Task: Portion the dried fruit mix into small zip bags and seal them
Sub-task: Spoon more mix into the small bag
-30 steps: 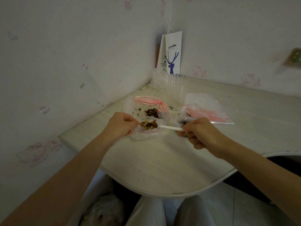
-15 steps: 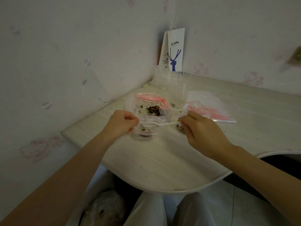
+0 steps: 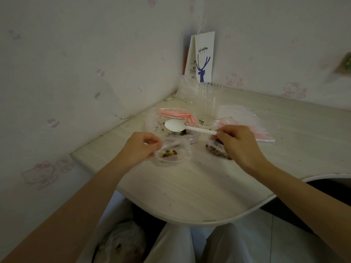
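Small zip bag (image 3: 171, 153) pinched open in left hand (image 3: 141, 148), white spoon (image 3: 187, 127) gripped by right hand (image 3: 240, 144), filled bag (image 3: 215, 149) beneath it.

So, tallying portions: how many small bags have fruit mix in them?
2: one small bag open by the left hand, one bag partly under the right hand. The big bag behind may hide others.

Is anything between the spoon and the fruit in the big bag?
Nothing visible. The empty white spoon, held by the right hand, hovers right over the big bag and its remaining dried fruit.
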